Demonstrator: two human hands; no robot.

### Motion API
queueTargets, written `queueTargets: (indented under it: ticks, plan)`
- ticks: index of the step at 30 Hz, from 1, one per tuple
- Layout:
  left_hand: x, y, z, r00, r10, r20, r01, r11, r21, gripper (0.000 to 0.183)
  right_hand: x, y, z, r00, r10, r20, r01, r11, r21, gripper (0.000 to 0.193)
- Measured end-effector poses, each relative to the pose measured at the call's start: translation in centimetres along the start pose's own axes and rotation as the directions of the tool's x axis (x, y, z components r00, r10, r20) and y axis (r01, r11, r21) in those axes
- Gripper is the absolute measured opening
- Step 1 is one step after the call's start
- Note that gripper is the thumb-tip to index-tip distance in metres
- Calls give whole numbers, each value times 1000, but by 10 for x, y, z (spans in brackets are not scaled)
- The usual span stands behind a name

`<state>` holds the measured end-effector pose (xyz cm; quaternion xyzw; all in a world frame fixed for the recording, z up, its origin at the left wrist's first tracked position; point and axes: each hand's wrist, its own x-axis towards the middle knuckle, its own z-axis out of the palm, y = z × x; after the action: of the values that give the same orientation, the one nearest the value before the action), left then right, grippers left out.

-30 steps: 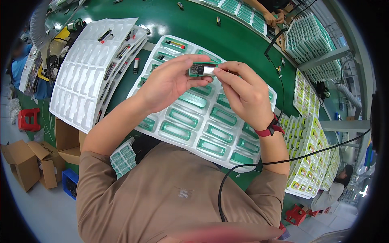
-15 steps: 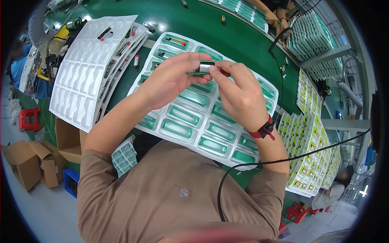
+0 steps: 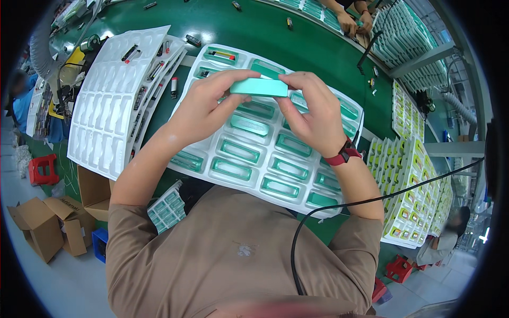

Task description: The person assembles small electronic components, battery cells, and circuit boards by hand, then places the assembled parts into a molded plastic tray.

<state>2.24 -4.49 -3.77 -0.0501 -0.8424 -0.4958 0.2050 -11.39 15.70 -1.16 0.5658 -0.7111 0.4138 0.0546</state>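
Between my two hands is a teal rectangular casing, held by its ends above a large white tray. The fingers and thumb of my left hand close on its left end. My right hand, with a red and black band on the wrist, pinches the right end between thumb and fingers. A smooth outer face of the casing shows; its inside is hidden. Teal shells sit in the tray's pockets. One at the far left holds a part with a yellow and red strip.
At left stands a stack of white trays with small battery-like parts. A loose red-and-white cylinder lies beside it. Trays of yellow-green parts are at right. A black cable crosses my right arm. Another person's hands work at the far right.
The casing has been turned over: earlier a silver cylinder showed in it between my fingers, now a plain teal face shows. My hands have shifted to grip its two ends.
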Motion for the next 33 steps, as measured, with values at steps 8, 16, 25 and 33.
queueTargets:
  ticks: [8, 16, 25, 33]
  plan:
    - [-8, 22, -11, 974, 206, -91, -181, 956, 232, 43, 6, 1, 8, 903, -401, -156, 405, 914, -5, 35]
    - [-8, 5, -12, 980, 177, -94, -189, 972, -136, 35, 8, -10, 26, 875, -332, -352, 387, 917, 98, 31]
    - [-52, 16, -60, 960, -221, 170, 168, 945, 279, 35, 19, 158, -105, 867, 489, -101, -467, 866, 181, 35]
    - [-106, 10, -54, 923, -383, 41, 334, 849, 410, 15, -109, 464, -181, 553, 607, -572, -738, 38, -673, 40]
